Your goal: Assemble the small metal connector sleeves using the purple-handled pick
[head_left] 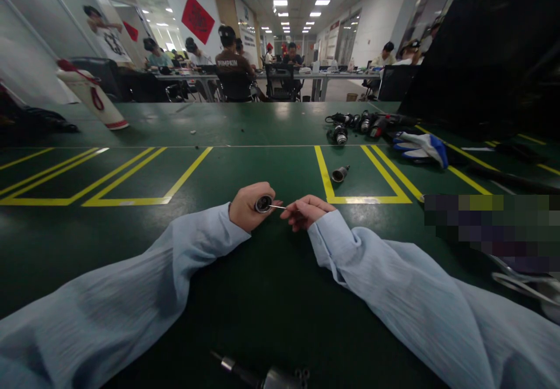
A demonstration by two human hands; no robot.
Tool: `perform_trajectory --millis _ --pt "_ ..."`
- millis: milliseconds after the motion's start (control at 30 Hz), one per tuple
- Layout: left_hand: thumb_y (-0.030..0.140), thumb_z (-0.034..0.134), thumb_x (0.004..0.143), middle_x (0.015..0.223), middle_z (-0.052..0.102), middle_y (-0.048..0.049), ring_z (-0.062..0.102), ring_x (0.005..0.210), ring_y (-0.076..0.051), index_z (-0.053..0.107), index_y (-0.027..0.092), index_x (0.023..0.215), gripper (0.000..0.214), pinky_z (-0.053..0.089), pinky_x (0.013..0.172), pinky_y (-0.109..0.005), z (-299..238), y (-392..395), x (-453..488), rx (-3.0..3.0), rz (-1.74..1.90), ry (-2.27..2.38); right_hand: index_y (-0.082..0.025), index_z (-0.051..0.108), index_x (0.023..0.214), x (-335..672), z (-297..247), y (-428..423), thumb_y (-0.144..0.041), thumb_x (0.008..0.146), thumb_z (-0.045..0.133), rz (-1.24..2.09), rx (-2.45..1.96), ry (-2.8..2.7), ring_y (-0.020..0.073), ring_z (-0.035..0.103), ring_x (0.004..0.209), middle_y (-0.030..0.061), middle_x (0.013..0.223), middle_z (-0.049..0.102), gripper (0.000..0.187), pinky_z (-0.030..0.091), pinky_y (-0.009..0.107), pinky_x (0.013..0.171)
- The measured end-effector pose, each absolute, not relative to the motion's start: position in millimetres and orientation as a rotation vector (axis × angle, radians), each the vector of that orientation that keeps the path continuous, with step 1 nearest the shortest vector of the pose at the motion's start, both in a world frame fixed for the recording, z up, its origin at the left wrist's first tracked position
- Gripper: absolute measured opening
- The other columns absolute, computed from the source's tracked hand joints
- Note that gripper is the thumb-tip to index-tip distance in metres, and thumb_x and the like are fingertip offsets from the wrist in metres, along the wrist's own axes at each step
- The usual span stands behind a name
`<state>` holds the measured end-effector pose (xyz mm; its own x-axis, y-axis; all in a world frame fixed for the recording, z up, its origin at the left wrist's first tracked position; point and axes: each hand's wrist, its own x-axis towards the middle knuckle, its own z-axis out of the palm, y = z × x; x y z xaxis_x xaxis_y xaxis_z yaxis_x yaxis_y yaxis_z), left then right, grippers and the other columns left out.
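Observation:
My left hand [245, 208] is closed around a round metal housing [263, 204], its dark open end turned towards me. Between the fingertips of my right hand [308, 211] is a thin metal rod [279, 206]. The rod's far end reaches the mouth of the housing; how deep it goes, I cannot tell. Beyond my right hand, a small cup-shaped metal part [339, 174] lies on its side within a yellow-taped box. At the bottom edge lies a dark metal tool-like part [280, 379] with a narrow tip, partly cut off by the frame.
Several dark metal parts [340, 135] lie at the back right of the green table [245, 173]. Beside them is a blue and white glove [420, 147]. A white cylinder with a red cord [94, 97] stands back left. A large black panel [476, 56] rises at right.

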<state>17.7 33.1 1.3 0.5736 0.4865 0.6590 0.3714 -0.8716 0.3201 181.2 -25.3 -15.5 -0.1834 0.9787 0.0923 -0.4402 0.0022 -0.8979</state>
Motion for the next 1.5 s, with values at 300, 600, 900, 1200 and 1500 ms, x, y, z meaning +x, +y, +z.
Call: perform_trajectory --millis 300,600,900,1200,1500 --pt "0.02 0.054 0.076 0.055 0.043 0.0033 0.041 0.049 -0.008 0.045 0.016 0.06 0.019 0.034 0.047 -0.02 1 34 17 2.591 1.119 0.707 -0.017 0.06 0.066 180 -18 -23 -0.033 0.07 0.065 1.492 -0.71 -1.002 0.0101 0.056 0.056 0.0008 0.068 0.068 0.018 0.043 0.022 0.048" --pt "0.022 0.053 0.077 0.055 0.042 0.0036 0.041 0.05 -0.009 0.044 0.016 0.06 0.021 0.032 0.048 -0.021 0 33 19 2.725 1.086 0.76 -0.016 0.059 0.062 182 -14 -24 -0.032 0.068 0.066 1.5 -0.764 -1.022 0.0101 0.056 0.054 0.001 0.064 0.067 0.018 0.043 0.022 0.049" --pt "0.02 0.054 0.074 0.056 0.044 0.003 0.041 0.05 -0.009 0.045 0.016 0.06 0.017 0.034 0.047 -0.02 2 34 17 2.54 1.087 0.681 -0.017 0.06 0.067 182 -19 -20 -0.036 0.067 0.068 1.582 -0.655 -0.972 0.0098 0.056 0.055 0.0006 0.068 0.069 0.02 0.043 0.021 0.047" --pt "0.025 0.054 0.076 0.056 0.044 0.0029 0.042 0.051 -0.01 0.045 0.017 0.06 0.02 0.033 0.048 -0.021 0 34 18 2.696 1.067 0.758 -0.016 0.061 0.064 179 -14 -30 -0.032 0.07 0.065 1.39 -0.776 -1.055 0.0099 0.055 0.054 0.002 0.066 0.067 0.017 0.043 0.022 0.048" --pt "0.03 0.056 0.075 0.054 0.043 0.0033 0.04 0.049 -0.009 0.044 0.016 0.059 0.025 0.034 0.046 -0.02 4 32 19 2.578 1.068 0.653 -0.016 0.06 0.064 181 -16 -22 -0.036 0.065 0.07 1.602 -0.701 -0.994 0.01 0.056 0.055 0.0014 0.065 0.067 0.023 0.043 0.022 0.049"
